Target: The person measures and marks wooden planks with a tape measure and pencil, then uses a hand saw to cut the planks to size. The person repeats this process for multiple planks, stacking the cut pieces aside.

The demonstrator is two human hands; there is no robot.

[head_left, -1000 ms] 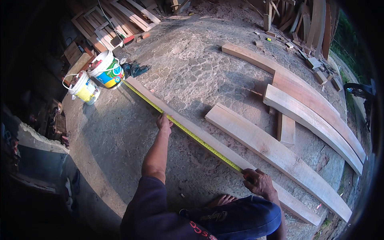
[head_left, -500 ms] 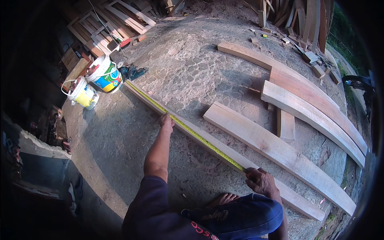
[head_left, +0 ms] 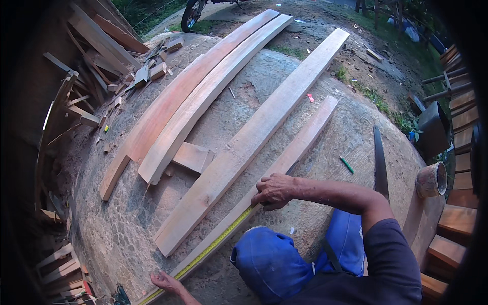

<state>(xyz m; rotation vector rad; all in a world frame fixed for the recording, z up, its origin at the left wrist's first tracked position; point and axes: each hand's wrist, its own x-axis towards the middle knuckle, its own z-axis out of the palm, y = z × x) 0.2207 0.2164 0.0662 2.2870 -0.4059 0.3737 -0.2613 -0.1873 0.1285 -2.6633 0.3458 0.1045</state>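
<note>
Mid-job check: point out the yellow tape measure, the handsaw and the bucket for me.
Yellow tape measure (head_left: pixel 214 243), head view: middle of its extended blade.
Handsaw (head_left: pixel 380 161), head view: middle of its dark blade.
Bucket (head_left: pixel 427 183), head view: its outer side wall.

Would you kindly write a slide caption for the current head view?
A yellow measuring tape lies along a narrow board, left hand and right hand at it.

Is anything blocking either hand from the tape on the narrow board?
Nothing visible. The right hand is closed on the tape, the left hand is at its edge, and the stretch between them lies uncovered along the narrow board.
</note>
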